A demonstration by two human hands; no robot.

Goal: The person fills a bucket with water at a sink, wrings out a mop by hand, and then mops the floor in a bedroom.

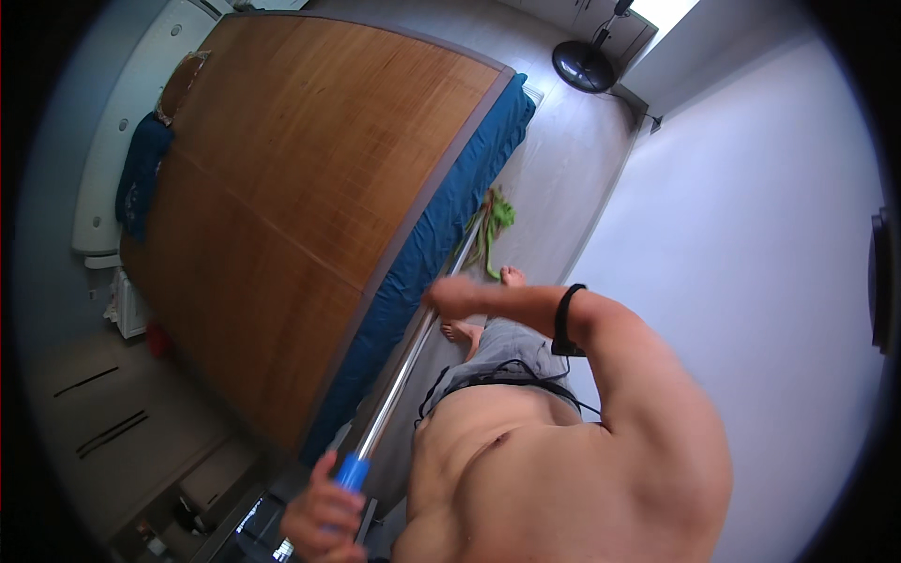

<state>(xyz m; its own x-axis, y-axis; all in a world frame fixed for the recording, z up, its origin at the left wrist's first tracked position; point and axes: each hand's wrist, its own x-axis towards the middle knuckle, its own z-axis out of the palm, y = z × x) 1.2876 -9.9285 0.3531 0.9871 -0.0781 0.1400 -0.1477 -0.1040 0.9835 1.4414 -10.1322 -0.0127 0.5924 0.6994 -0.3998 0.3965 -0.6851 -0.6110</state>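
Note:
A mop with a silver metal pole (405, 368) slants across the middle, from the lower left up to its green strand head (500, 212), which lies on the floor against the bed's side. My left hand (324, 516) is closed round the blue grip (352, 472) near the pole's upper end. Farther down the pole, my right hand (455, 296) is wrapped round the metal, slightly blurred. A black band circles my right arm. My bare feet stand just short of the mop head.
A wide bed with a brown woven mat (310, 159) and blue sheet (399, 281) borders the pole on the left. On the right rises a white wall (741, 216). A black round fan base (584, 66) stands on the light floor (572, 159) at the far end.

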